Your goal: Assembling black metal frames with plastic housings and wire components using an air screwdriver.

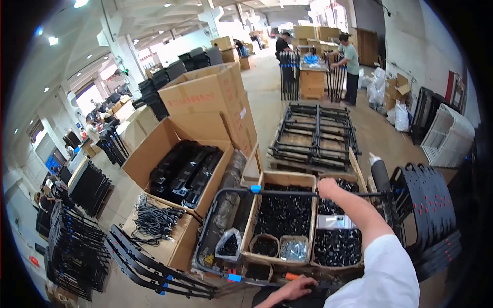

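Note:
My right hand (pixel 327 188) reaches forward over the boxes, its fingers closed around the far bar of a black tubular metal frame (pixel 287 193). Rounded corners and blue pieces of tape (pixel 255 189) mark this frame, which lies across the work area. Close to my body, my left hand (pixel 297 289) is low by the frame's near side, its fingers loosely stretched out. An orange handle (pixel 291 276) shows just beyond that hand; the rest of the tool is hidden. Beneath the frame sit open boxes of small black parts (pixel 285 210) and a small box of silvery hardware (pixel 294 249).
At left, a big carton (pixel 138 164) holds black parts, beside a bundle of black cables (pixel 159 220). Curved black tubes (pixel 154 262) lean near it. Black panels (pixel 426 200) stand at right. Stacked frames (pixel 313 133) lie ahead; two people work at a far table (pixel 313 82).

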A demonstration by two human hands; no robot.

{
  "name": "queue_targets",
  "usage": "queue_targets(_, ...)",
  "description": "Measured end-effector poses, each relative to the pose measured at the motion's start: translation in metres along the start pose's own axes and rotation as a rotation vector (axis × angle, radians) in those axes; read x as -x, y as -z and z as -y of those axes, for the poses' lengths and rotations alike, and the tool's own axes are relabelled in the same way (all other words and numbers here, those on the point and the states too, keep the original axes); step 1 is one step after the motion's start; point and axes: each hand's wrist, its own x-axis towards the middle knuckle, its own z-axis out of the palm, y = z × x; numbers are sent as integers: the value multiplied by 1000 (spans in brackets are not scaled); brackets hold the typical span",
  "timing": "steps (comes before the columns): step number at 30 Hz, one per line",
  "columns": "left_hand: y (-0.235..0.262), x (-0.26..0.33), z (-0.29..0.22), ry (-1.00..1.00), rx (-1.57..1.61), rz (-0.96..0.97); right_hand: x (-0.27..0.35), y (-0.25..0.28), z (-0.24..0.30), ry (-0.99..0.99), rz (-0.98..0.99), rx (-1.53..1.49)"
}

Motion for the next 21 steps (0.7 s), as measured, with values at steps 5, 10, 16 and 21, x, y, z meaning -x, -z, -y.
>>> queue_targets(5, 0, -4, -2, 159, -11, 105, -15, -12, -3, -18, -172, -122)
queue_targets(10, 4, -2, -6, 171, 23, 139, -20, -10, -10, -11, -137, -81)
queue_targets(16, -4, 3, 4, 29, 13, 20, -12, 24, 1, 29, -82, -2)
queue_targets(21, 6, 0, -10, 80, -23, 88, -12, 25, -2, -7, 65, 122)
